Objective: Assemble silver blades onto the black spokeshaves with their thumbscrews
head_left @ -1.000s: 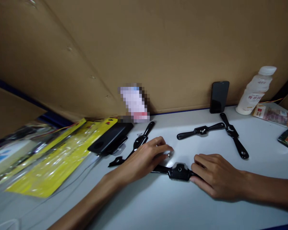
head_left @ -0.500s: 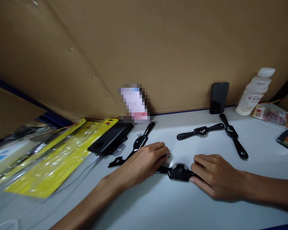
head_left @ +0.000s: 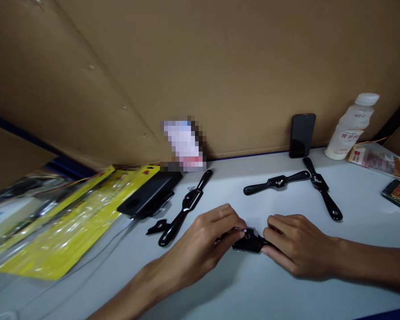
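1. Two bare hands meet over a black two-handled tool (head_left: 247,245), lying on the gray tabletop (head_left: 270,291) just below and right of the frame's centre.
2. The right hand (head_left: 295,244), lower right of centre, has its fingers curled around the tool's right handle, apparently steadying it. The left handle is largely hidden behind the other hand.
3. The left hand (head_left: 213,238) reaches in from the lower left, thumb and fingertips pinched together, seemingly on a small metal piece (head_left: 243,230), at the left of the tool's middle. Whether the piece touches the tool cannot be told.
4. The step in hand looks like bringing that piece to the round opening in the tool's body. The next move would call for lining it up there, with the right hand's hold kept firm.
5. Around them, a second black tool (head_left: 187,203) lies left of centre, a loose black plate (head_left: 156,226) near its lower end. Two more, one slanted (head_left: 276,182) and one steeper (head_left: 321,189), rest at right, below an upright dark phone (head_left: 302,135). Yellow packaging (head_left: 76,222) spreads across the lower left.
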The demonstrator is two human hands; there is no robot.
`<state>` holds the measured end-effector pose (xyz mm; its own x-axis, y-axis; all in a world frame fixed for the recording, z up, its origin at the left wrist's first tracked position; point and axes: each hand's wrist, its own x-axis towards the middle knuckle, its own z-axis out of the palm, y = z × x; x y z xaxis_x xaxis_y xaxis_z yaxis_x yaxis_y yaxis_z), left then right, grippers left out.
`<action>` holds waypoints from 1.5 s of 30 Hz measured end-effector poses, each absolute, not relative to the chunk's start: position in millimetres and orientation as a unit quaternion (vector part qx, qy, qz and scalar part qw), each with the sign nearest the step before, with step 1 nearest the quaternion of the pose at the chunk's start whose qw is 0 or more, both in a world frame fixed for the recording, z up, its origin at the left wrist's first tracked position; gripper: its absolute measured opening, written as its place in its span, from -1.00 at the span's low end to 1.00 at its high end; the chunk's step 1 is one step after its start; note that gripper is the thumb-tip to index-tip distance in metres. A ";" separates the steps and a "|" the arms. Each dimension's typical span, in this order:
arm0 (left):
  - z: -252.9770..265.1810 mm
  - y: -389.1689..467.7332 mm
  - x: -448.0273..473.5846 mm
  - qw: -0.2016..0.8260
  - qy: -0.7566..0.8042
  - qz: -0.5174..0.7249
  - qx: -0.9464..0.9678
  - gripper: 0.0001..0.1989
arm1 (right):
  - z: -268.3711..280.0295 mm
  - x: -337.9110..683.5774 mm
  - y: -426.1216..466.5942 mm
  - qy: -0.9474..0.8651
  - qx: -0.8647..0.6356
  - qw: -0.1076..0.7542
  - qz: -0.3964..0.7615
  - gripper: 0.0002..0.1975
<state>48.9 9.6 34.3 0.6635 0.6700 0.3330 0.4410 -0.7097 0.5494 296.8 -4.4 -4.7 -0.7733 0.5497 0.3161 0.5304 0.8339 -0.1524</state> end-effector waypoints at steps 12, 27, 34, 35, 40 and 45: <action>24.5 6.3 59.7 0.260 0.316 0.281 0.868 -0.84 | -4.2 296.7 -4.1 -0.941 -0.286 0.178 0.026 -0.82; 18.6 7.1 61.3 0.192 0.299 0.288 0.889 -0.83 | -6.3 297.7 -4.0 -0.945 -0.278 0.172 0.012 -0.80; 19.9 5.9 61.6 0.182 0.292 0.254 0.904 -0.81 | -4.2 296.5 -2.3 -0.949 -0.276 0.152 0.023 -0.82; 19.9 5.7 62.0 0.165 0.283 0.254 0.910 -0.80 | -4.2 296.4 -2.3 -0.949 -0.275 0.153 0.023 -0.81; 19.8 6.2 64.1 0.138 0.262 0.244 0.923 -0.77 | -5.2 296.6 -3.3 -0.949 -0.275 0.155 0.019 -0.80; 17.3 9.1 64.6 0.155 0.255 0.268 0.916 -0.77 | -4.8 296.5 -3.4 -0.949 -0.275 0.152 0.015 -0.80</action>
